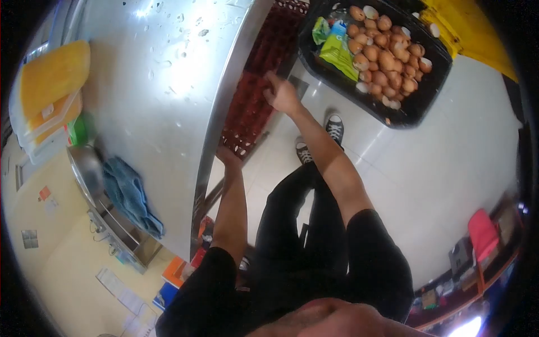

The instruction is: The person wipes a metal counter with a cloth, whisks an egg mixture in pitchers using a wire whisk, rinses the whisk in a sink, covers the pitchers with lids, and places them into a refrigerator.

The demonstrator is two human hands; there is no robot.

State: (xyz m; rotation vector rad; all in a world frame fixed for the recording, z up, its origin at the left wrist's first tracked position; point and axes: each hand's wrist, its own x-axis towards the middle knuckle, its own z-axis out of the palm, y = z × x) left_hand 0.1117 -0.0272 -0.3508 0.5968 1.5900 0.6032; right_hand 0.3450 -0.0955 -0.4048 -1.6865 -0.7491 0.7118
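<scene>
A dark red plastic crate [247, 106] with holes in its wall sits low beside the steel table, partly hidden under the table edge. My left hand [229, 156] is at the crate's near end, its fingers curled against the perforated part and mostly hidden. Farther along, my right hand [283, 96] grips the crate's long side, with the thumb and a finger showing over it. What the crate holds, if anything, I cannot make out.
A black bin [418, 115] holds many brown eggshells [387, 59] and a green wrapper [339, 53]. Left, the wet steel table [168, 112] carries a blue cloth [126, 191] and yellow-filled plastic containers [56, 78]. My shoes [334, 128] stand on the tiled floor.
</scene>
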